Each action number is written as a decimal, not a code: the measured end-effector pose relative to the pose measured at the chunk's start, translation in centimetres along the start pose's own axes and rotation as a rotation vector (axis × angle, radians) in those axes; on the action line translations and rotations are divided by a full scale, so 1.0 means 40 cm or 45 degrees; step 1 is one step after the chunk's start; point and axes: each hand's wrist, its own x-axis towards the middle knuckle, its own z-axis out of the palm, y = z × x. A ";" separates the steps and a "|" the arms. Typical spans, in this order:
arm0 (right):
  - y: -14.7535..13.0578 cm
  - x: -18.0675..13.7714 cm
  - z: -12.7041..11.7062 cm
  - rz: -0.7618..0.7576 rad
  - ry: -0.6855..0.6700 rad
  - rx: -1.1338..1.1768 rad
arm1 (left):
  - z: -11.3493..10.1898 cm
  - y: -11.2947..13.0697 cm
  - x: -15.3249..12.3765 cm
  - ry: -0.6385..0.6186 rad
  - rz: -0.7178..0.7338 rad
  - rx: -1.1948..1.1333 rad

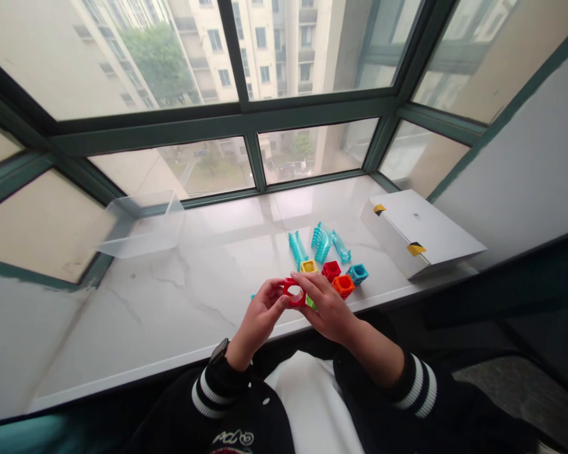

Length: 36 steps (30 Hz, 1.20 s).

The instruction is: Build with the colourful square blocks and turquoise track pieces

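Over the marble sill, my left hand [260, 315] and my right hand [324, 306] both pinch a red hollow plastic toy block [295, 293] with a round hole through it. My right hand sits just in front of a yellow block [308, 267] and partly covers a green piece [311, 304]. Close by lie a red block [331, 271], an orange block [343, 285] and a blue block [358, 273]. Behind them are several teal plastic chutes, including a ribbed one [322, 243] and a straight one [297, 249].
A clear plastic bin [142, 226] stands at the sill's left end, and a white cardboard box [419, 233] lies at the right. The white marble sill [194, 296] ends at window panes and dark frames behind. A black watch [219, 351] is on my left wrist.
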 end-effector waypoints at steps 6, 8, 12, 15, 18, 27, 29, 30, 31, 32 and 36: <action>0.022 -0.014 -0.017 0.075 0.083 -0.012 | 0.045 0.010 0.037 -0.048 -0.019 0.047; 0.026 -0.012 -0.021 0.077 0.143 -0.022 | 0.063 0.015 0.049 -0.076 -0.007 0.049; 0.035 -0.002 -0.041 0.090 0.186 -0.037 | 0.083 0.026 0.062 -0.128 0.045 0.058; 0.053 0.009 -0.078 0.126 0.191 -0.060 | 0.070 0.024 0.063 -0.141 0.083 0.057; 0.094 0.014 -0.127 0.204 0.231 -0.107 | 0.028 0.007 0.062 0.000 0.106 0.095; 0.248 -0.024 -0.208 0.446 0.232 -0.254 | -0.147 -0.104 0.007 0.389 -0.132 0.312; 0.265 -0.030 -0.207 0.453 0.165 -0.259 | -0.172 -0.129 -0.012 0.434 -0.156 0.314; 0.272 -0.032 -0.205 0.457 0.128 -0.258 | -0.180 -0.139 -0.020 0.452 -0.163 0.313; 0.279 -0.033 -0.202 0.461 0.087 -0.257 | -0.186 -0.146 -0.026 0.465 -0.169 0.310; 0.284 -0.034 -0.198 0.468 0.050 -0.260 | -0.189 -0.150 -0.031 0.474 -0.174 0.307; 0.306 -0.033 -0.182 0.510 -0.060 -0.294 | -0.181 -0.149 -0.035 0.472 -0.180 0.300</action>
